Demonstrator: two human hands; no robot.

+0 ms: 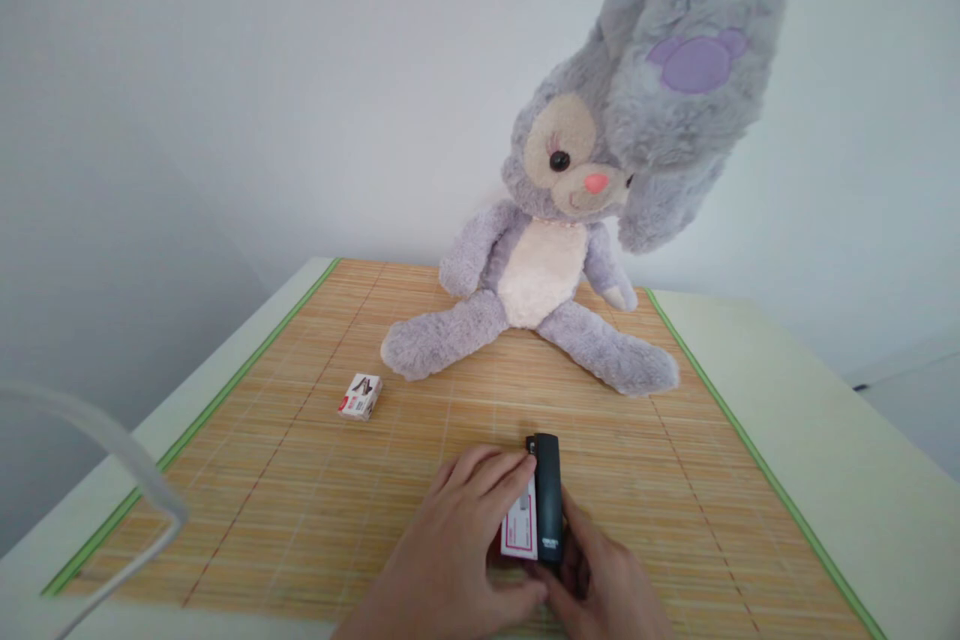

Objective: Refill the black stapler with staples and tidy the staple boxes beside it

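Note:
A black stapler [548, 497] lies on the bamboo mat [300, 480] near the front edge, its length pointing away from me. My left hand [457, 550] rests on its left side, fingers over a small white and red label or box [520, 524] beside it. My right hand [611, 585] grips the stapler's near end from the right. A small white and red staple box [361, 396] lies apart on the mat, to the left.
A large grey plush rabbit [555, 250] sits at the back of the mat against the white wall. The pale table [810, 420] extends beyond the mat's green edges. A blurred curved white cable [112, 450] crosses the lower left.

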